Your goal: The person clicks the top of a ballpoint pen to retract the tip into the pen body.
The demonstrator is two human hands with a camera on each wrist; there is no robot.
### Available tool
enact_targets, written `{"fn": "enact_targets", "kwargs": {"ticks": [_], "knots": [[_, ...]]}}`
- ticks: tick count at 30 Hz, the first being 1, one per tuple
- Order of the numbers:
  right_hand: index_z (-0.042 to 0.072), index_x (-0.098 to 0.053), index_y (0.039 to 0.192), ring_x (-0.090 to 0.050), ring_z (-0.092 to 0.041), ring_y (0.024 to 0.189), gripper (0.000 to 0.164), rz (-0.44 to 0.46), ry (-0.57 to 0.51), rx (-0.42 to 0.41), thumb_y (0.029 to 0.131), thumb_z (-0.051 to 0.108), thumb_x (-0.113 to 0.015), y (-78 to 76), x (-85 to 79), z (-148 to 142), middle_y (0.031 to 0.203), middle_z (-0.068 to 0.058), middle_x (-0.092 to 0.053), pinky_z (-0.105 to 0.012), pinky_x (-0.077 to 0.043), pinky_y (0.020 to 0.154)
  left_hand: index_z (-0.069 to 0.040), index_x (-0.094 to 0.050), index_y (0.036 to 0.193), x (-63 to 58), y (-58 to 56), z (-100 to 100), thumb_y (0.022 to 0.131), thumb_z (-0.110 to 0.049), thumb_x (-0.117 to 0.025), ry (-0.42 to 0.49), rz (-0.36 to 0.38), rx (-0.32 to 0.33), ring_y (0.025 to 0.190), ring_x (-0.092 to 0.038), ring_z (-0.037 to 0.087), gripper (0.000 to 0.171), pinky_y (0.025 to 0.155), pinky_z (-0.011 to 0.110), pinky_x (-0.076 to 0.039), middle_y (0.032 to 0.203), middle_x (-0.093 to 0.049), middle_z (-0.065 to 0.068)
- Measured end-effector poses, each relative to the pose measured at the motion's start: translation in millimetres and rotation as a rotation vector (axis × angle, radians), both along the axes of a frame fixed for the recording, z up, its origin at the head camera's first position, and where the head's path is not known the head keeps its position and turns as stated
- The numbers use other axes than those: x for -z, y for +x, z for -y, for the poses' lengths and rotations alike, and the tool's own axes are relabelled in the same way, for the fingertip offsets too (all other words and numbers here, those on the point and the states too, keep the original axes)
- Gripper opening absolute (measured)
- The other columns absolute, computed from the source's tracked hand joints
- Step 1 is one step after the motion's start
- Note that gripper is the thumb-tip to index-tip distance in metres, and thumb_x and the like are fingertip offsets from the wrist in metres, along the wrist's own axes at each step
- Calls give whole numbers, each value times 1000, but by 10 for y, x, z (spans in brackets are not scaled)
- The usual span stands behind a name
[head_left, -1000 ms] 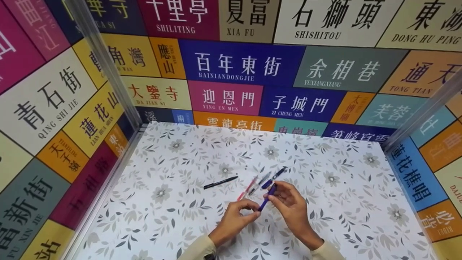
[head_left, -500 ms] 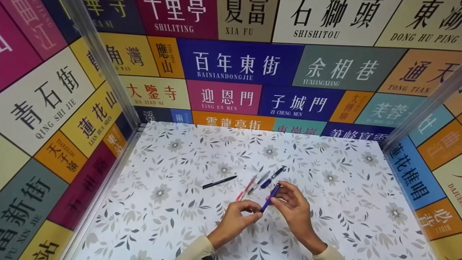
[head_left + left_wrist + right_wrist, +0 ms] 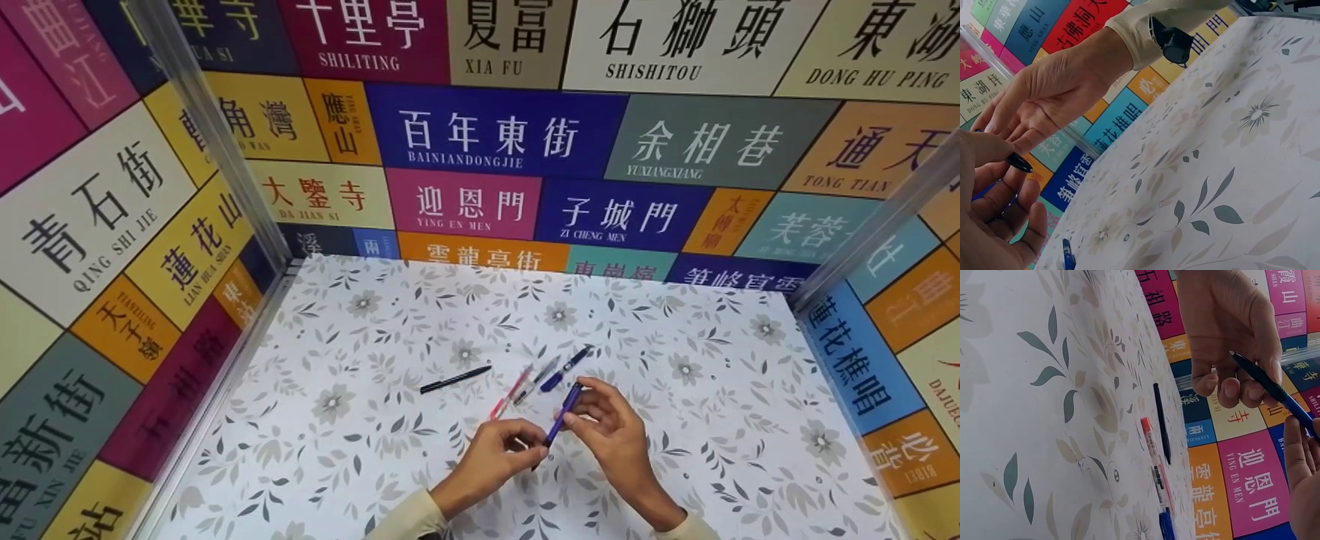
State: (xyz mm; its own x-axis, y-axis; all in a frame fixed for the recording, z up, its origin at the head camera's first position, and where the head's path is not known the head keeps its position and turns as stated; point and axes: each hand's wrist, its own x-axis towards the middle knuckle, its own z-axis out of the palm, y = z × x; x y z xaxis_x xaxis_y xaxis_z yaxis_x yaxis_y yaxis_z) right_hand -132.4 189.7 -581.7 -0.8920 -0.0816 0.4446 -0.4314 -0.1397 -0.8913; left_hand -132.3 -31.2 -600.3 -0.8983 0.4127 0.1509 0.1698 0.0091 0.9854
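Between my two hands is a blue pen point(image 3: 564, 414) with a black grip section, tilted over the table. My left hand point(image 3: 496, 455) pinches it near its lower end. A pointed dark tip point(image 3: 1019, 163) sticks out past the left thumb in the left wrist view. Higher up the barrel, my right hand point(image 3: 611, 431) holds the pen between thumb and fingers. Seen from the right wrist, the black grip point(image 3: 1261, 377) lies against the left thumb and fingers, and the right hand point(image 3: 1304, 484) is partly cut off by the frame.
On the flower-patterned table point(image 3: 337, 465), beyond my hands, lie a black pen point(image 3: 455, 379), a red-ended clear pen point(image 3: 510, 396), another clear pen point(image 3: 537, 381) and a dark blue pen point(image 3: 566, 369). Sign-printed walls point(image 3: 495, 127) enclose the back and sides.
The pen has shifted slightly in my hands. Its dark tip now shows below the left fingers, where it was hidden before. The pens on the table have not moved.
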Motion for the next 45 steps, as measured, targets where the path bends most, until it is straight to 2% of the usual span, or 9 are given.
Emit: {"fn": "enact_targets", "kwargs": {"ticks": [6, 12, 17, 24, 27, 32, 38, 45], "knots": [[-12, -58, 145, -77, -26, 96, 54, 12, 5, -2, 93, -20, -73, -3, -12, -1, 111, -33, -65, -37, -67, 80, -6, -82, 102, -7, 12, -11, 95, -7, -82, 3, 2, 6, 80, -72, 5, 7, 77, 27, -61, 89, -80, 4], [-15, -56, 145, -77, -27, 94, 54, -1, -11, -28, 93, -22, -72, -16, -11, -4, 109, -32, -65, -38, -67, 79, -8, -83, 101, -40, 31, -35, 94, -8, -83, 11, 7, -14, 84, -71, 6, 7, 86, 29, -60, 89, -80, 5], [-13, -54, 148, -77, -28, 94, 57, -5, 1, -54, 94, -22, -71, -22, -36, -10, 109, -33, -64, -37, -67, 79, -9, -83, 101, -56, 38, -57, 94, -9, -84, 4, -5, -34, 85, -71, 6, 7, 93, 39, -60, 86, -80, 5], [-15, -51, 148, -77, -26, 96, 59, 7, 28, -41, 93, -20, -74, -19, -45, -11, 109, -31, -65, -36, -67, 80, -9, -84, 100, -56, 34, -75, 93, -6, -84, 2, 8, -58, 79, -70, 7, 8, 85, 29, -58, 84, -79, -2], [-11, -55, 147, -77, -25, 95, 59, 12, 27, -21, 93, -19, -75, -14, -53, -2, 109, -29, -66, -36, -67, 80, -9, -85, 101, -74, 34, -80, 92, -6, -84, -4, 17, -73, 80, -71, 7, 9, 83, 28, -57, 84, -78, -4], [-14, -57, 144, -77, -25, 94, 56, -21, 9, -23, 92, -22, -73, -20, -57, 5, 107, -30, -65, -36, -67, 79, -9, -85, 101, -101, 42, -81, 92, -7, -84, -16, 24, -90, 84, -71, 11, 10, 81, 27, -56, 85, -77, -6], [-10, -54, 147, -75, -24, 96, 59, 3, 20, 0, 92, -21, -74, -42, -46, 5, 109, -32, -64, -33, -66, 80, -12, -86, 102, -91, 28, -81, 92, -9, -86, -40, 14, -126, 87, -70, 7, 11, 85, 28, -56, 88, -77, -9], [-11, -47, 153, -75, -23, 97, 65, 44, -2, -4, 94, -20, -73, -84, 8, 33, 110, -34, -61, -35, -66, 79, -13, -86, 101, -80, 9, -54, 93, -10, -86, -71, -43, -171, 88, -69, 6, 9, 88, 27, -54, 91, -79, -4]]}}
